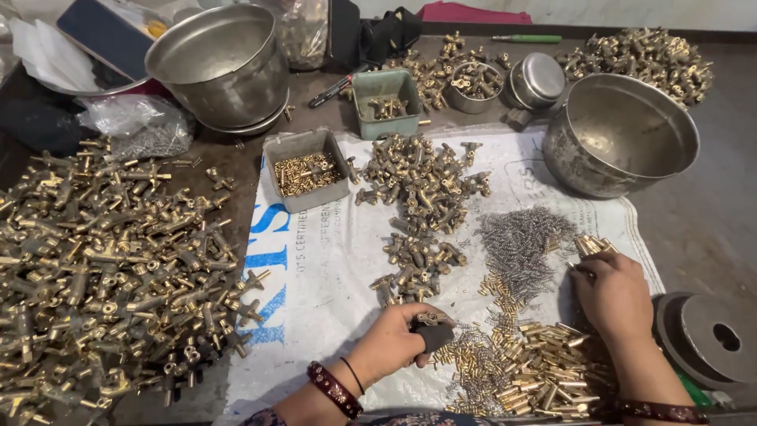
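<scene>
Looking down from my head: my left hand (398, 339) is curled around a dark block (434, 337), with a small brass fitting (430, 319) pinched on top at my fingertips. My right hand (611, 293) is closed on a bunch of brass pins (593, 245) poking out past my knuckles, beside the pile of springs (520, 244) on the white cloth (331, 268).

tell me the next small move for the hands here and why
Probably bring the right hand, which grips a bunch of small brass pins beside the grey spring pile, across to the left hand. The left holds a brass valve body with a dark block under it, apparently ready for a part.
</scene>
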